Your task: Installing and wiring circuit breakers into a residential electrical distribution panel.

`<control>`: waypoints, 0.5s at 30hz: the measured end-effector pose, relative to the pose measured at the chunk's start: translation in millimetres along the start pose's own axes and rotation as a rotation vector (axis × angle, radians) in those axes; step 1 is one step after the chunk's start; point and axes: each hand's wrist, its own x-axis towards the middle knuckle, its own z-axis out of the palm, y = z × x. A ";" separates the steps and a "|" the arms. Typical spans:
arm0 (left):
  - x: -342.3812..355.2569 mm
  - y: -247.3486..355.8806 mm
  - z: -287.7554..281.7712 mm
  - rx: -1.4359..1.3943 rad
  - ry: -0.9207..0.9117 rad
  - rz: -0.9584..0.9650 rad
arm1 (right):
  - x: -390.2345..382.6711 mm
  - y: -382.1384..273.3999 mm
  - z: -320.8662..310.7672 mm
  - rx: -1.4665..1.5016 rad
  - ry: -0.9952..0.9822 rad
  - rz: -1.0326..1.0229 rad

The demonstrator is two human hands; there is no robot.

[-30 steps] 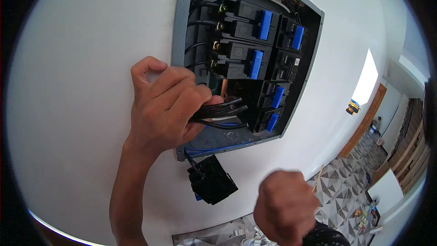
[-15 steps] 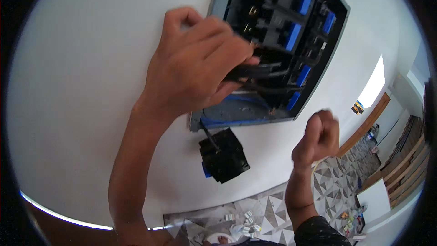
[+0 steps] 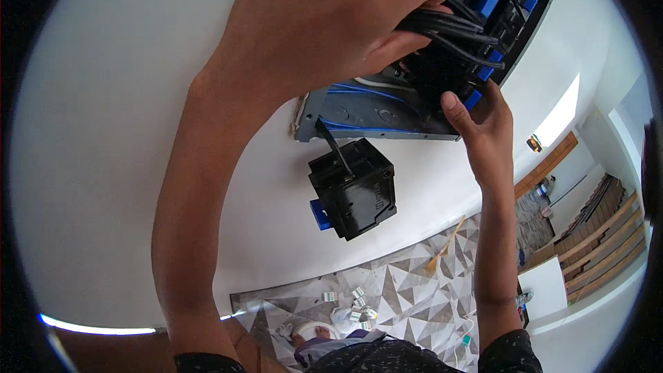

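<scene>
My left hand [image 3: 345,17] is closed around a bundle of black wires [image 3: 459,31], whose ends point right across the open grey electrical box [image 3: 362,109]. At the box's lower right corner my right hand [image 3: 489,128] has its thumb and fingers on either side of a black circuit breaker with a blue lever [image 3: 473,99]. Its fingertips are partly hidden there. Below the box hangs another black circuit breaker [image 3: 359,190] with a blue tab, attached to a short black cable [image 3: 335,148]. My left hand hides much of the box's upper left part.
The box is set in a white wall [image 3: 276,200]. Blue wires [image 3: 376,91] run along its lower inside. Below are a patterned tile floor [image 3: 414,297], small white boxes [image 3: 359,302], a broom [image 3: 442,252] and a white round stool under my feet. Wooden stair rails [image 3: 601,255] stand at right.
My right hand has risen from in front of the wall to the box's lower right corner. My left hand, still holding the wires, appears higher and closer. The hanging breaker appears higher and has turned.
</scene>
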 end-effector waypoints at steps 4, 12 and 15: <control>1.5 0.0 -1.1 0.018 0.013 0.029 | 2.5 1.8 -1.3 -0.057 0.022 -0.073; 0.9 1.7 -1.8 0.003 -0.001 -0.002 | 2.3 -0.6 8.3 -0.032 0.060 -0.113; 4.0 5.6 -5.9 -0.039 -0.048 -0.075 | 1.7 -0.2 13.0 -0.218 0.155 0.002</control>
